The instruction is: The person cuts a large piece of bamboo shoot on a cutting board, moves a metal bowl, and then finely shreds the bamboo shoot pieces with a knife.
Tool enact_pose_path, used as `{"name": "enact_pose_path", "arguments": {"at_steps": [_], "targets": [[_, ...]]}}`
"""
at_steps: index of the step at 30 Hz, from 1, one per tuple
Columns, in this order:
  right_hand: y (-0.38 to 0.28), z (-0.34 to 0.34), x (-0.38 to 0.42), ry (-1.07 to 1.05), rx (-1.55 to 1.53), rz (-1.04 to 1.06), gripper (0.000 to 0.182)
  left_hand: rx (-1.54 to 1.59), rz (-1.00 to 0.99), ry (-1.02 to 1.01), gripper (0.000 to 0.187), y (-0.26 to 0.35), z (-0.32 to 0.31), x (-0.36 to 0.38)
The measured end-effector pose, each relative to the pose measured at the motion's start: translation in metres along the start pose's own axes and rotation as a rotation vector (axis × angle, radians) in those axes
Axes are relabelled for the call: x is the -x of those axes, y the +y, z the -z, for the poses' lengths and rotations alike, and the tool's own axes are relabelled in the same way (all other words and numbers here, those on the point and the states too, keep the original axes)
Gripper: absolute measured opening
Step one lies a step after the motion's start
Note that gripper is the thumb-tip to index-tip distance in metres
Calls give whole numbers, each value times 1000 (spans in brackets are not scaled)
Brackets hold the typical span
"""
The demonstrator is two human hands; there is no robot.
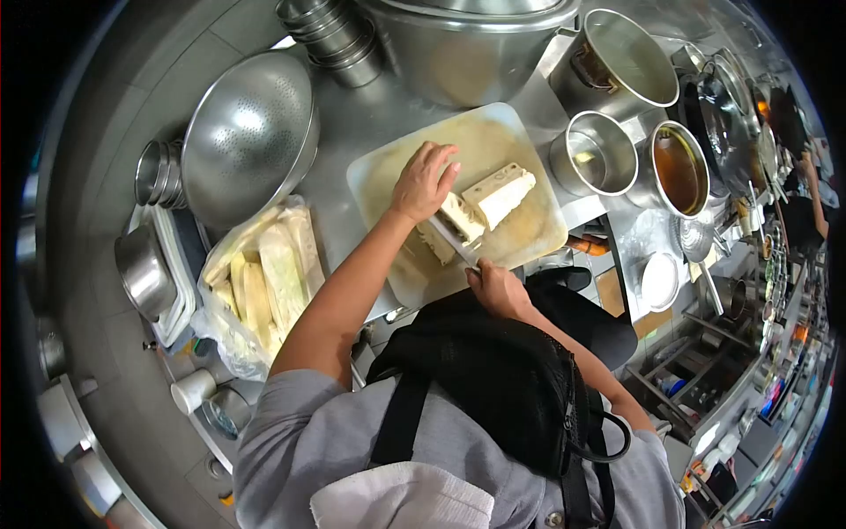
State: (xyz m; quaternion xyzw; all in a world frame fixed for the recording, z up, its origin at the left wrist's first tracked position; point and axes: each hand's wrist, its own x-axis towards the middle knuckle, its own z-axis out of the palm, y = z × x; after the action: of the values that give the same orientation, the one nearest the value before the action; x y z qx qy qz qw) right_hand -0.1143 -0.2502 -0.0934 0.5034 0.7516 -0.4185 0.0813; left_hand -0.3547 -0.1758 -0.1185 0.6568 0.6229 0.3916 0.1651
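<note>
My right hand (pixel 500 291) is closed around the handle of a knife (pixel 455 242). The blade points up and left across the cutting board (pixel 388 172), alongside a cut cream-coloured piece (pixel 460 217). Just above that piece is my left hand (pixel 426 182), its fingers loosely bent and the thumb apart, with nothing visible in it. A larger pale block (pixel 500 196) with dark spots or holes on its upper face lies to the right, and a thin off-cut (pixel 437 244) rests left of the blade. What food this is, I cannot make out.
Left of the board, a clear plastic bag (pixel 231 339) holds long pale-yellow pieces. A steel colander (pixel 249 137) stands behind it. A large pot (pixel 463 62) sits beyond the board; a small pot (pixel 595 154) and a pan of brown liquid (pixel 679 172) are at the right.
</note>
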Motion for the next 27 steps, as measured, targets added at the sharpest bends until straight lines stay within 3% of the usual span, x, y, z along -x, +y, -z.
{"name": "enact_pose_path", "arguments": {"at_steps": [2, 3, 5, 6, 7, 8, 9, 10, 11, 12, 14, 16, 22, 25, 27], "targets": [[5, 7, -2, 23, -41, 51, 40, 61, -85, 222, 25, 10, 10, 0], [14, 12, -7, 30, -40, 57, 40, 58, -93, 227, 25, 14, 14, 5], [36, 16, -20, -6, -175, 167, 43, 208, 102, 534, 29, 16, 23, 32], [42, 19, -25, -21, -228, 174, 45, 209, 102, 538, 29, 7, 27, 49], [42, 26, -28, -21, -224, 180, 45, 189, 236, 319, 40, -8, 31, 68], [39, 35, -29, -123, -299, 38, 45, 166, 366, 100, 51, -14, 33, 82], [37, 44, -30, -225, -370, -102, 45, 162, 364, 111, 51, -8, 33, 90], [38, 52, -32, -223, -332, -86, 46, 202, 376, 24, 63, -3, 33, 97], [46, 55, -36, -114, -238, 119, 48, 241, 386, -64, 74, -1, 34, 98], [60, 52, -48, -52, -137, 196, 48, 347, 425, -145, 85, -6, 31, 100], [61, 59, -58, 13, -34, 271, 48, 406, 444, -166, 83, -1, 27, 96], [32, 79, -45, -18, 71, 199, 44, 469, 461, -196, 80, 0, 24, 96], [45, 32, -27, 77, -9, 267, 36, 551, 525, -265, 57, -22, 26, 125], [40, 23, -17, 128, -45, 214, 34, 484, 579, -229, 44, -6, 21, 150], [32, 23, 1, 205, -179, 212, 32, 429, 606, 31, 36, 15, 9, 162]]}}
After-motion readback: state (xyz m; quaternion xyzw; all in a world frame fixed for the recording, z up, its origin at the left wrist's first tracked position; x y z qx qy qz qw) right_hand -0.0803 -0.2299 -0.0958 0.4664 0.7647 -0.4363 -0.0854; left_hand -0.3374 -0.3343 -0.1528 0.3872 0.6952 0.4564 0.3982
